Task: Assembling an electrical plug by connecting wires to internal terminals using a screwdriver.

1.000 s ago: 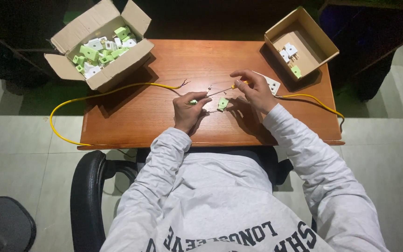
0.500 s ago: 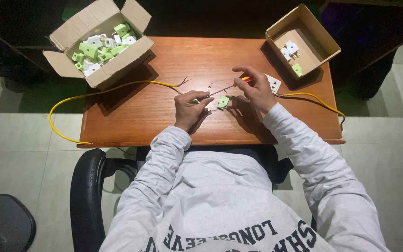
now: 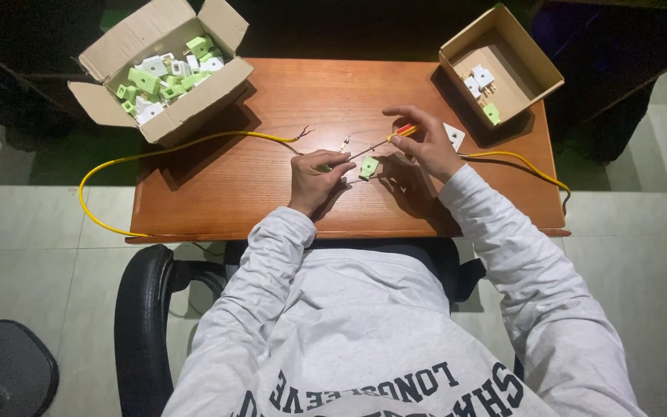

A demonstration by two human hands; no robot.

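— What are your hands doing?
— My right hand (image 3: pixel 424 147) is gripping a screwdriver (image 3: pixel 384 141), tip angling toward my left hand (image 3: pixel 316 179), which is pinching a green piece (image 3: pixel 324 167) (mostly hidden); another green plug part (image 3: pixel 369 167) is lying between them.
— Changed?
— The screwdriver is tilting lower than before.
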